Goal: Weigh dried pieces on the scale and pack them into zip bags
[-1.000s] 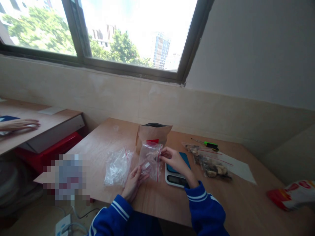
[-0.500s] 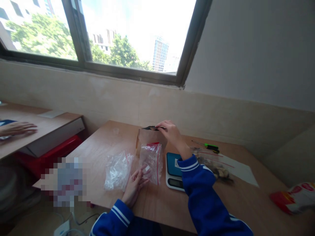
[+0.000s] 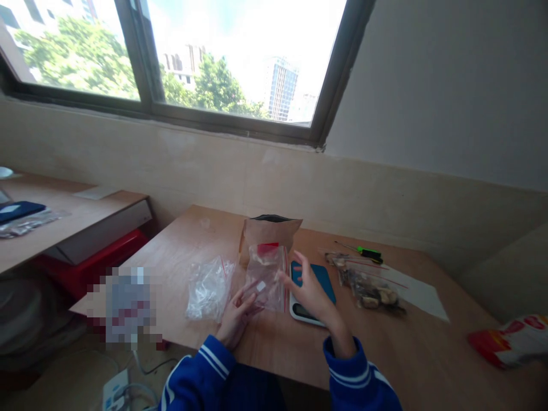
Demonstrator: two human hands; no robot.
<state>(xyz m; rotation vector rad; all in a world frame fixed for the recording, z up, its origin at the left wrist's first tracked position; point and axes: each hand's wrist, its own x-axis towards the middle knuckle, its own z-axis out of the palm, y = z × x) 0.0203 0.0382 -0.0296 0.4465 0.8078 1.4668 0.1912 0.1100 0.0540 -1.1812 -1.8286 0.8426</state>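
Note:
My left hand (image 3: 236, 315) pinches the lower left of a clear zip-lock bag (image 3: 266, 273) with a red seal strip and a small white label. My right hand (image 3: 309, 288) is beside that bag's right edge, fingers apart, above a kitchen scale (image 3: 324, 279) with a blue top and a dark display. Whether its fingertips touch the bag I cannot tell. Behind the bag stands a brown paper pouch (image 3: 280, 229), its dark mouth gaping. More clear zip-lock bags (image 3: 208, 288) lie in a heap left of my left hand.
Filled clear bags with brown, dried-looking pieces (image 3: 377, 294) lie right of the scale, by a white sheet (image 3: 426, 297). A green-handled screwdriver (image 3: 369, 252) is behind them. A red and white packet (image 3: 509, 342) is at the far right. Another table (image 3: 98, 214) stands at left.
My right hand has come away from the paper pouch's mouth, down and toward me, to the zip-lock bag's side. Another person's hand has gone from the left table.

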